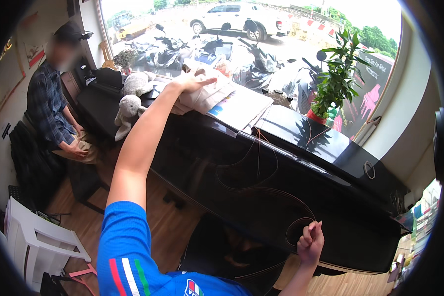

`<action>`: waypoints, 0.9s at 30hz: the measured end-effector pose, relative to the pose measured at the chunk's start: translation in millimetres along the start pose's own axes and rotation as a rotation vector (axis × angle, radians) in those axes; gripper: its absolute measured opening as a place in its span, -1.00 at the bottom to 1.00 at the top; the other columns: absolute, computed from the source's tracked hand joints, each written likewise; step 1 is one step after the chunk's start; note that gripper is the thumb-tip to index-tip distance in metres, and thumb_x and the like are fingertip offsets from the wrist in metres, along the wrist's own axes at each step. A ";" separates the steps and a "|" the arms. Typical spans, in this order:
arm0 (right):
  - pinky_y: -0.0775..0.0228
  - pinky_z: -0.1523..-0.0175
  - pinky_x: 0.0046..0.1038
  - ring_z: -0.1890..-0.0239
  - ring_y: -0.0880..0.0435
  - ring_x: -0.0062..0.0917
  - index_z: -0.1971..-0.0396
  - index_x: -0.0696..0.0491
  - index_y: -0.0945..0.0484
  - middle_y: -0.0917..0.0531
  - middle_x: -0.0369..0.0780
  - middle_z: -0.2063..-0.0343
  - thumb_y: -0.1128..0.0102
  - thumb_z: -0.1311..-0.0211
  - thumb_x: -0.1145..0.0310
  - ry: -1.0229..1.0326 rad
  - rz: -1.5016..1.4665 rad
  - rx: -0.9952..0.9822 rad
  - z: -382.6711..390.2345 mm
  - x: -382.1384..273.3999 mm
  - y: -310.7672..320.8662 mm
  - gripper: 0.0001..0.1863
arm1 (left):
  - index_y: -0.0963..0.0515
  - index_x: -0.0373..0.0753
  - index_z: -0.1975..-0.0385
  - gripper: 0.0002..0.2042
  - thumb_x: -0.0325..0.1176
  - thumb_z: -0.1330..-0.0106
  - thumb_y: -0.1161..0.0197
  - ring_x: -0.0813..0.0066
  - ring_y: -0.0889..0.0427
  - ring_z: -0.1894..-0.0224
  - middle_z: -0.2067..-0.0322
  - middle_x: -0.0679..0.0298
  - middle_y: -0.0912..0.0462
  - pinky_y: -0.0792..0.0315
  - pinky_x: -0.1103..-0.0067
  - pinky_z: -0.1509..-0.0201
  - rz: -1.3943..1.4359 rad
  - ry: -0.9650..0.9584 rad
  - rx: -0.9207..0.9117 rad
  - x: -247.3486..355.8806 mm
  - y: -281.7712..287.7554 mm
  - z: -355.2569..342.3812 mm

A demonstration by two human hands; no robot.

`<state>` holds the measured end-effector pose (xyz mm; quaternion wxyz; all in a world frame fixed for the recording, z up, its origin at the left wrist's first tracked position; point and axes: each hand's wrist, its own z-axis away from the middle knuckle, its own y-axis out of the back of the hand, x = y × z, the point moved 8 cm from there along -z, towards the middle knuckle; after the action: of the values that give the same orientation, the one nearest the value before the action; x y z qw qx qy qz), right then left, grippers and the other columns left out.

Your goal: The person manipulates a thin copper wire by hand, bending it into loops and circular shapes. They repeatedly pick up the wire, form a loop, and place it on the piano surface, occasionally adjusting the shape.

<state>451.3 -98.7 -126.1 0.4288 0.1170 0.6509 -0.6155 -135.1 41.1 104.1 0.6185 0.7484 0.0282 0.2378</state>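
Note:
My left hand (191, 84) reaches up to a crumpled beige cloth (204, 98), fingers curled onto it, on top of a long black piano-like cabinet (345, 212). Papers (251, 103) lie beside the cloth, and grey plush toys (129, 111) sit to its left. My right hand (311, 240), low at the right, pinches a thin coppery wire (314, 214), which trails in loose loops across the dark front and up to the top.
A seated person (52, 108) in a checked shirt is at the left. A potted plant (338, 79) stands before the large window, with scooters outside. A white chair (47, 237) and dark chair (84, 185) are on the wooden floor.

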 end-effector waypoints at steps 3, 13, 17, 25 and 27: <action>0.26 0.71 -0.68 0.79 0.05 -0.82 0.37 0.00 -0.46 -0.17 -0.44 0.74 0.21 -0.58 0.05 0.009 -0.006 -0.025 1.6 -2.9 -3.6 -0.60 | -0.23 -0.18 -0.39 0.02 0.51 -0.08 -0.16 0.03 -0.24 -0.41 -0.35 -0.08 -0.28 -0.18 0.23 -0.44 -0.223 -0.065 0.483 59.1 35.6 58.6; 0.13 0.63 -0.67 0.74 -0.11 -0.82 0.45 0.14 -0.45 -0.32 -0.40 0.73 0.03 -0.51 0.18 0.075 0.449 -0.338 30.1 -23.7 -93.1 -0.63 | -0.19 -0.37 -0.37 -0.19 -0.02 -0.25 -0.35 0.07 -0.45 -0.23 -0.11 -0.05 -0.51 -0.23 0.25 -0.42 0.501 -1.200 -0.114 275.9 -102.6 365.3; 0.09 0.66 -0.72 0.76 -0.13 -0.86 0.49 0.11 -0.45 -0.33 -0.45 0.75 -0.20 -0.41 0.21 0.243 0.575 -0.271 50.4 -44.6 -110.8 -0.67 | -0.44 -0.32 -0.17 -0.52 -0.12 -0.40 -0.24 0.39 -0.72 0.40 0.40 0.14 -0.71 -0.57 0.51 0.26 0.749 -0.856 -0.759 279.4 -122.1 380.3; -0.41 0.53 -0.55 0.78 -0.16 -0.79 0.43 0.09 -0.40 -0.23 -0.44 0.76 -0.11 -0.46 0.26 0.318 0.259 -0.404 72.4 -41.0 -114.5 -0.73 | -0.59 -0.27 0.24 -0.64 -0.05 -0.49 -0.10 0.72 -0.46 0.62 0.66 0.50 -0.34 -0.49 0.64 0.45 1.252 -0.616 -1.059 245.2 -102.5 386.9; -0.50 0.34 -0.41 0.78 -0.15 -0.74 0.38 0.01 -0.33 -0.20 -0.44 0.75 0.05 -0.53 0.23 0.323 0.231 -0.493 71.9 -39.2 -117.4 -0.75 | -0.58 -0.27 0.25 -0.64 -0.06 -0.51 -0.08 0.73 -0.38 0.63 0.67 0.53 -0.23 -0.51 0.61 0.41 1.456 -0.481 -1.210 239.0 -107.5 381.7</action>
<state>424.9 -174.0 -7.2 0.4024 0.1792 0.8224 -0.3599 252.8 -201.6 33.4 0.5891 0.1675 -0.6948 0.3771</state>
